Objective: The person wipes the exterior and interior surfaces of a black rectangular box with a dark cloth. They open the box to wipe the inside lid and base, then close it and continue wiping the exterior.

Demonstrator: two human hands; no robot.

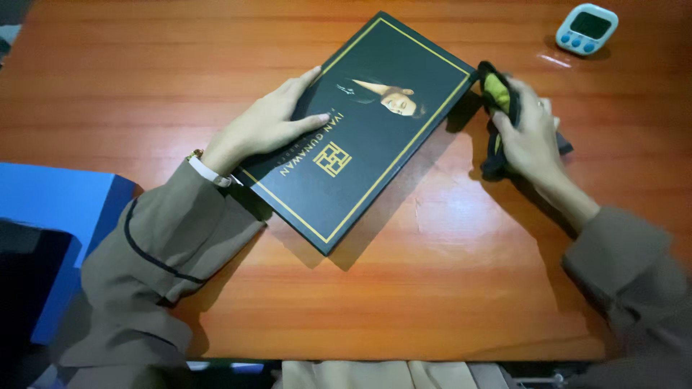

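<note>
A flat black box (367,144) with a gold border line lies slantwise on the orange-brown wooden table (404,288). My left hand (263,126) rests on the box's left edge, fingers spread over the lid and thumb on top. My right hand (530,137) is closed around a dark cloth with a yellow-green patch (499,90), which sits just off the box's right corner. Both arms wear loose grey-brown sleeves, and a watch band shows at the left wrist.
A small white and light-blue digital timer (586,29) stands at the table's far right. A blue object (50,209) sits at the left edge beside my left sleeve. The table's near edge runs along the bottom.
</note>
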